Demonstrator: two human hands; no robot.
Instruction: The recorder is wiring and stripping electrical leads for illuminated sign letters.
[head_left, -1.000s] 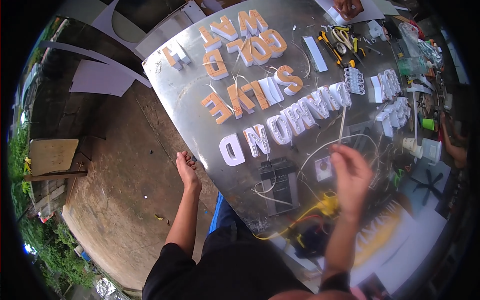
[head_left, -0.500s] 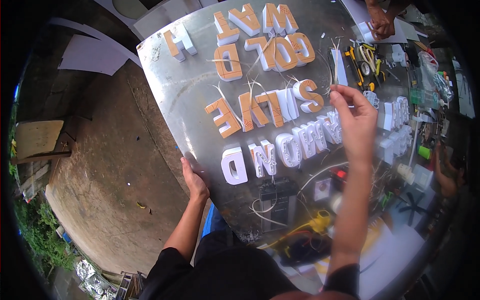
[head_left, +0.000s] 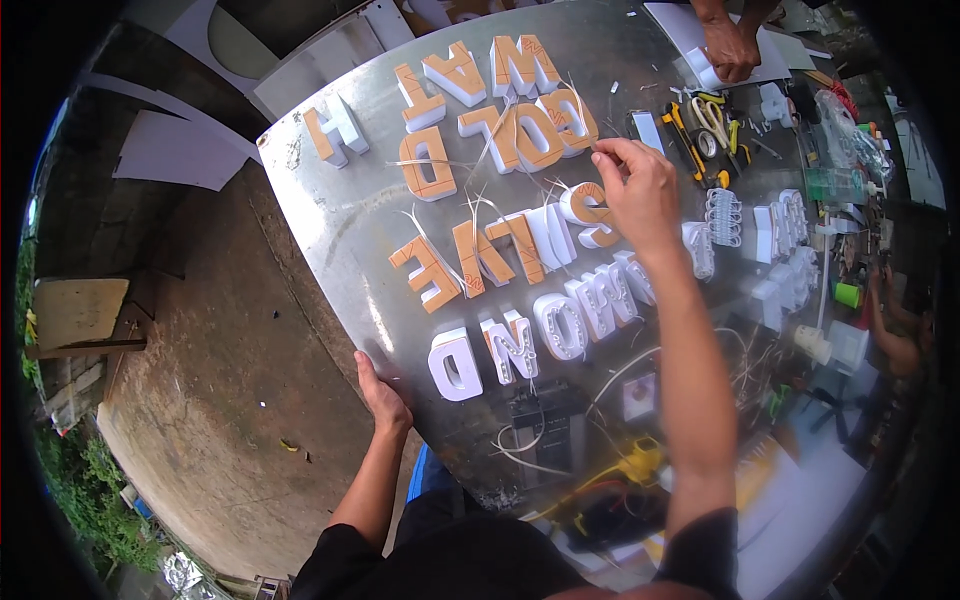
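Note:
My right hand [head_left: 643, 195] reaches over the metal table, thumb and forefinger pinched at a thin pale wire [head_left: 580, 105] beside a tan-faced, white-sided block letter [head_left: 572, 120]. Just under this hand lies a curved block letter [head_left: 590, 212], partly covered by it. At the table's left edge rests my left hand [head_left: 385, 395], its visible finger stretched out and the others partly hidden. Rows of similar letters stand between the hands, several with loose wires. In the nearest row, white letters [head_left: 562, 325] have small light modules along their strokes, and one at the left end [head_left: 456, 364] has a plain white face.
Another person's hand [head_left: 733, 50] works on a white piece at the far right. Pliers, scissors and a tape roll [head_left: 706, 145] lie right of my hand. A black box [head_left: 545, 425] with wires and a yellow tool [head_left: 635, 462] sit near my body. Bare ground [head_left: 240, 330] lies left.
My right hand has moved left and farther over the letters, from the wires at the right end of a row to one in the row beyond. My left hand stays at the edge; the view has shifted slightly.

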